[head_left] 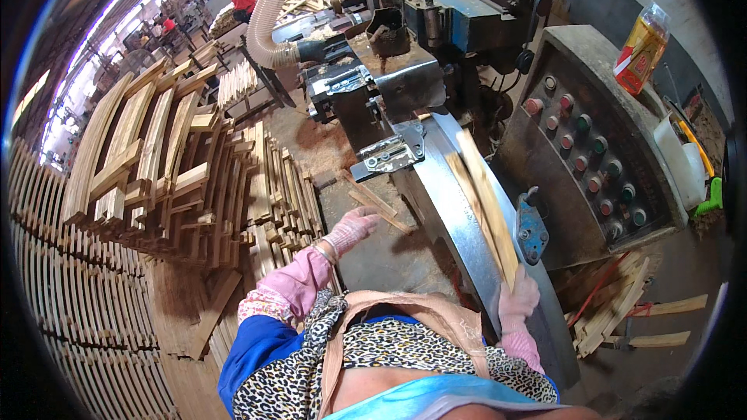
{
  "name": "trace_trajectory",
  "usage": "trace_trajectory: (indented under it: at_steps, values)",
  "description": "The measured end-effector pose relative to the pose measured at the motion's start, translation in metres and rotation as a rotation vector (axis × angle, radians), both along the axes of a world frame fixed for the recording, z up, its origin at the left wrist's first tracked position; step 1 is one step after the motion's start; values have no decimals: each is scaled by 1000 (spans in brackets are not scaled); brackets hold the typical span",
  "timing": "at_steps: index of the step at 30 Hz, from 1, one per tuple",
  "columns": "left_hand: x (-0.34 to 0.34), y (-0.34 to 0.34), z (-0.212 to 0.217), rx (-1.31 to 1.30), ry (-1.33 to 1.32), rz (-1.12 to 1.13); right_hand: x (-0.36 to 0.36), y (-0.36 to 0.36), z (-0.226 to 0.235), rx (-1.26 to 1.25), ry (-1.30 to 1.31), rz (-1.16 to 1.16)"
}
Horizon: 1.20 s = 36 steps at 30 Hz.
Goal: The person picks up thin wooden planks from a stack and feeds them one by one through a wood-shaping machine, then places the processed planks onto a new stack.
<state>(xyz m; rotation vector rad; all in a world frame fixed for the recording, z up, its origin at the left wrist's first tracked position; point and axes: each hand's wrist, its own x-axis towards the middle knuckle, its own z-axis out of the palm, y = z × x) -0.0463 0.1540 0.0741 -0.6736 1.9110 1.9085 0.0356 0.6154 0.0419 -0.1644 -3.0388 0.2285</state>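
My right hand (519, 295), in a pale glove, is closed around the near end of a wooden strip (490, 194). This strip lies lengthwise on the shiny metal bed (459, 222) of a woodworking machine (401, 70), beside a second, thinner strip (471, 196). Their far ends point toward the machine's head. My left hand (355, 229), also gloved, hovers left of the bed with its fingers loosely stretched and nothing visible in them. Just beyond it, thin wood offcuts (381, 206) lie on a grey surface.
Wooden slats (148, 140) are stacked high at the left. A slanted control panel (595, 148) with several buttons stands at the right, a bottle (642, 50) on top. A blue clamp-like fitting (532, 229) rises at the bed's right edge. A ribbed hose (268, 12) hangs behind.
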Motion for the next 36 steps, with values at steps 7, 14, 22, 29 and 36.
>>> trace_trajectory:
  at_steps: [7,14,22,29,36]
  values:
    - [-40,-78,93,-793,326,-35,-205,-123,-31,-193,155,48]
    - [-79,-192,268,-1810,134,90,-236,-158,-50,-175,106,91]
    - [-19,-397,310,-2144,-499,451,-9,-2,-35,-85,105,158]
    - [-22,-388,295,-1907,-354,670,-56,-25,-32,-59,314,193]
    - [-7,-220,295,-1885,129,127,-223,-129,-29,-109,277,355]
